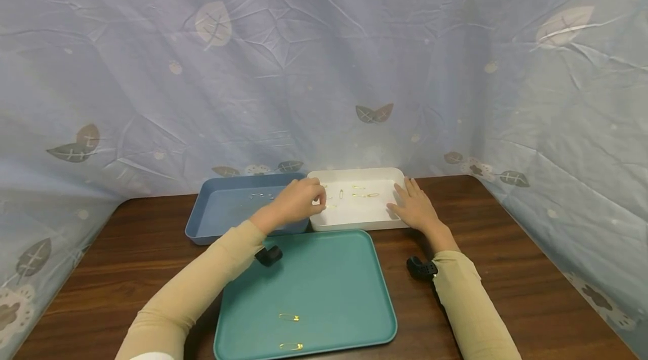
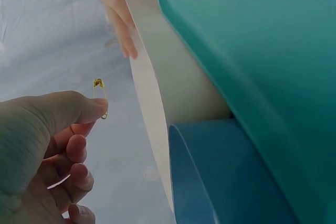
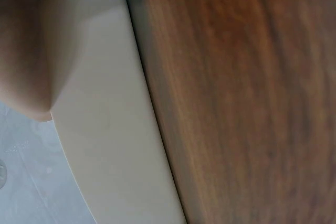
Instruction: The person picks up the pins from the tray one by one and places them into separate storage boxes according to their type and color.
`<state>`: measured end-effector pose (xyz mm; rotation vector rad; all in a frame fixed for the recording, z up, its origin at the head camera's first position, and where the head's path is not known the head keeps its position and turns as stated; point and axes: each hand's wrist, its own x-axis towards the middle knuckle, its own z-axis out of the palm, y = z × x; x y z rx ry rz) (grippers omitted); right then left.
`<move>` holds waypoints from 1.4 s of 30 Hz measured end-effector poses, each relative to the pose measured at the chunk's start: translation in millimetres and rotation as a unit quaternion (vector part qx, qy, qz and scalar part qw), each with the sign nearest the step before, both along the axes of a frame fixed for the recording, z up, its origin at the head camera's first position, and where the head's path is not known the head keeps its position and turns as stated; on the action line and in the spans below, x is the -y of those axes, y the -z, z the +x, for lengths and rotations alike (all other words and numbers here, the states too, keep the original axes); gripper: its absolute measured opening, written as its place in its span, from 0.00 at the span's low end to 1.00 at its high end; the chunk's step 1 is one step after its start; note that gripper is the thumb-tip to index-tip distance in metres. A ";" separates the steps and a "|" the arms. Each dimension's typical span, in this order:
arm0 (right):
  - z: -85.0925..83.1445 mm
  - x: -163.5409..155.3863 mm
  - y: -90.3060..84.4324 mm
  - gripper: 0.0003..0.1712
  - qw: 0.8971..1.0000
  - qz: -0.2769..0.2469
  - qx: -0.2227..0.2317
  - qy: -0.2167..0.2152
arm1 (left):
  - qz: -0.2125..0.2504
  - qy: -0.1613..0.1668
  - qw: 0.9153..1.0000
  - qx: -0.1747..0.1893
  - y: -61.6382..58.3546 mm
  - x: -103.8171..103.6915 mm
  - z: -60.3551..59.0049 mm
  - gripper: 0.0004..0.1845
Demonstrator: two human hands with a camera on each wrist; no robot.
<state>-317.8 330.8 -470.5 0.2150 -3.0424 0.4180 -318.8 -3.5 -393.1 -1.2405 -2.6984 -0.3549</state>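
Note:
Between the thumb and forefinger of my left hand [image 1: 298,201] a gold safety pin [image 2: 98,83] is pinched, its clasp end upward in the left wrist view. This hand is over the left end of the white tray [image 1: 349,219], beside the blue tray [image 1: 223,230]. Several gold safety pins [image 1: 358,187] lie spread in the white tray. My right hand [image 1: 416,205] rests on the white tray's right edge with its fingers spread. In the right wrist view only part of that hand shows, against the tray's wall [image 3: 105,103].
Several silver-coloured pins [image 1: 260,196] lie in the blue tray. A green tray [image 1: 324,281] is nearest me, with two gold safety pins [image 1: 291,346] near its front. All stand on a dark wooden table [image 1: 486,247], with a patterned cloth [image 1: 314,67] behind.

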 end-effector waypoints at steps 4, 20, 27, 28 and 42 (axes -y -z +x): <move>0.3 -1.2 -0.1 0.41 1.000 -0.002 -0.002 0.001 | 0.007 -0.010 1.000 -0.009 -0.4 -6.6 -8.6 0.04; 0.5 -1.5 -0.5 0.40 1.000 0.000 -0.008 -0.001 | 0.014 -0.052 0.998 0.033 3.3 -26.6 -36.0 0.03; 0.5 -1.1 -0.8 0.40 1.000 0.002 -0.012 0.000 | 0.019 -0.051 0.997 0.053 5.5 -32.8 -41.2 0.04; 0.4 -1.3 -0.7 0.40 1.000 0.001 -0.012 0.000 | 0.019 -0.050 0.997 0.054 6.2 -33.9 -41.8 0.04; 1.0 -1.1 0.1 0.40 1.000 0.001 -0.008 -0.002 | 0.015 -0.052 0.997 0.048 16.1 -47.0 -48.9 0.04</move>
